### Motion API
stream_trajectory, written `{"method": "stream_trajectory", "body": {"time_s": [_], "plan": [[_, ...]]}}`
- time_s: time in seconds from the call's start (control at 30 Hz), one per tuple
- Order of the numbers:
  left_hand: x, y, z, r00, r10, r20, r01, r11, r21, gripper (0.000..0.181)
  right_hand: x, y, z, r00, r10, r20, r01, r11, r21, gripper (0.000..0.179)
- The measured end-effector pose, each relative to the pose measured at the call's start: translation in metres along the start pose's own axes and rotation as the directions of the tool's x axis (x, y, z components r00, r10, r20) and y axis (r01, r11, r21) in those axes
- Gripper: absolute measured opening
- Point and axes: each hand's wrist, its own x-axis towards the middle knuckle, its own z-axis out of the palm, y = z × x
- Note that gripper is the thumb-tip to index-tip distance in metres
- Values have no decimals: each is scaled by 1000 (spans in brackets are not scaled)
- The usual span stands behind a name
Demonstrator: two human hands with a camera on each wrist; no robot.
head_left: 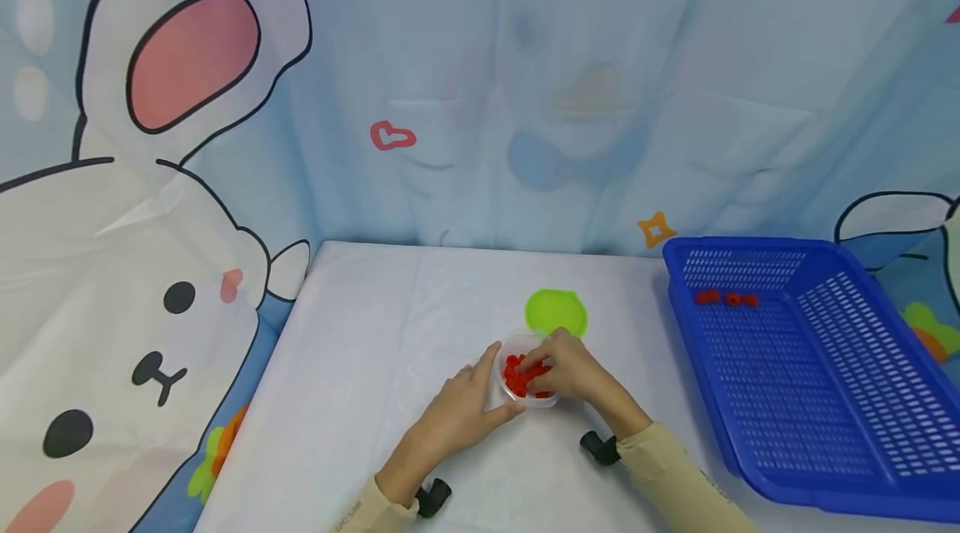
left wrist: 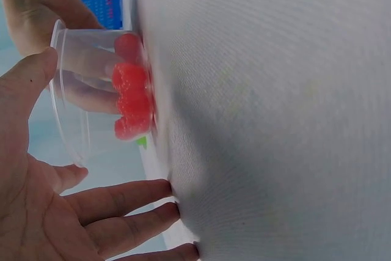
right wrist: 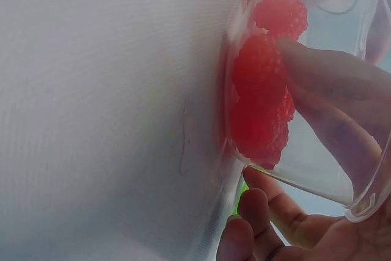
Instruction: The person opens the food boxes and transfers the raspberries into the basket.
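A clear plastic cup (head_left: 525, 401) with several red raspberry-like pieces (left wrist: 131, 99) at its bottom stands upright on the white-covered table. My left hand (head_left: 461, 408) holds the cup's rim between thumb and index finger; its other fingers touch the cloth in the left wrist view. From the right, my right hand (head_left: 573, 368) reaches into the cup. Its thumb and a finger are at the red pieces (right wrist: 259, 90), seen through the clear wall. Whether they pinch one is hard to tell. Its remaining fingers curl outside the cup.
A round green lid (head_left: 555, 311) lies just behind the cup. To the right stands a large blue basket (head_left: 813, 379), with a few red pieces (head_left: 731, 298) near its far left corner. Behind the table hangs a blue cartoon curtain (head_left: 465, 208).
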Motion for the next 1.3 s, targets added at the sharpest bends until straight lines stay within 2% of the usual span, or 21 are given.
{"method": "stream_trajectory", "body": {"time_s": [0.13,0.37,0.57,0.83,1.0,1.13,1.3], "plan": [[0,0,1,1000,-2,-6,2,1000,11,92,-1,-3,1,999,36,3,-36,999,6,20],[1,-1,2,1000,18,-13,-18,1000,14,93,-1,-1,-1,1000,7,5,-7,1000,6,20],[1,-1,3,999,29,-25,-29,999,21,93,-1,2,0,1000,11,-5,-11,998,69,19],[1,-2,4,999,27,-21,-27,1000,16,93,-2,7,1,997,-71,-41,75,991,108,11],[2,-3,5,1000,20,-19,-20,1000,14,93,-5,11,2,996,-61,-69,72,984,165,10],[2,-3,5,1000,14,-20,-14,1000,11,93,-6,14,1,991,-85,-106,104,977,188,2],[1,-2,3,1000,14,-21,-14,1000,14,93,-9,18,-4,991,-84,-99,108,959,261,4]]}}
